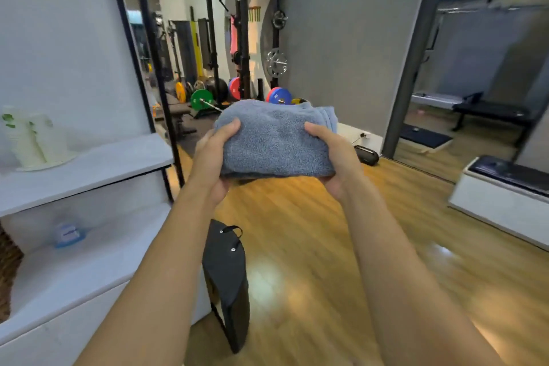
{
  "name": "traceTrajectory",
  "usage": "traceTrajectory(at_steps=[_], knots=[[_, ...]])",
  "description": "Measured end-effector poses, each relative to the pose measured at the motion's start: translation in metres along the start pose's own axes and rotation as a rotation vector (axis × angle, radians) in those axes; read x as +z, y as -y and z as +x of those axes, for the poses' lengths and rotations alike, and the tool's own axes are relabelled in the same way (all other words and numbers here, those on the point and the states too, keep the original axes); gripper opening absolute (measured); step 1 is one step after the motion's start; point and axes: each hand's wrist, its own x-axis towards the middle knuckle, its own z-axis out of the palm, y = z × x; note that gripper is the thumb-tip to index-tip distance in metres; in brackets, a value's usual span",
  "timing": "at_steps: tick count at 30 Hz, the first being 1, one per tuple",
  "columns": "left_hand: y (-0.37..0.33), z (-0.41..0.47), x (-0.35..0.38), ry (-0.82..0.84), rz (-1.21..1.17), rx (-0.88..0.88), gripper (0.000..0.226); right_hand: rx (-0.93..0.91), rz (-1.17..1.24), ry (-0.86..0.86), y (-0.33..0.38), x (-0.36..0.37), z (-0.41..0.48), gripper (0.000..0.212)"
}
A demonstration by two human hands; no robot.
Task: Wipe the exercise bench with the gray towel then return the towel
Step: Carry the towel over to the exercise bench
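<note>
Bag [227, 285] on floor [312, 246], probably beside shelf [89, 169].

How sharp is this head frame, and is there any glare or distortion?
Head view: gray towel and both hands fairly sharp; shelf at left smeared by blur; bright glare patches on the wooden floor; wide-angle lens bows the black frame post.

The wood floor [312, 246] carries a black bag [227, 285] by the white shelves [89, 166], a dark speaker [366, 154] near the wall, and colored weight plates [202, 99] farther back.
</note>
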Motion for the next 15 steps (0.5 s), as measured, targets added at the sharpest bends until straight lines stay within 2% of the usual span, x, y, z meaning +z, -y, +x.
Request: traceTrajectory(at_steps=[3, 9, 15], knots=[[0.032, 0.017, 0.081, 0.116, -0.037, -0.038, 0.031, -0.071, 0.012, -0.096, 0.036, -0.073, 0.006, 0.053], [0.105, 0.050, 0.238, 0.328, -0.065, -0.112, 0.043, -0.217, -0.045, -0.252, 0.112, -0.218, 0.021, 0.018], [0.171, 0.113, 0.359, 0.456, -0.072, -0.150, 0.037, -0.307, -0.074, -0.362, 0.159, -0.330, 0.087, 0.027]])
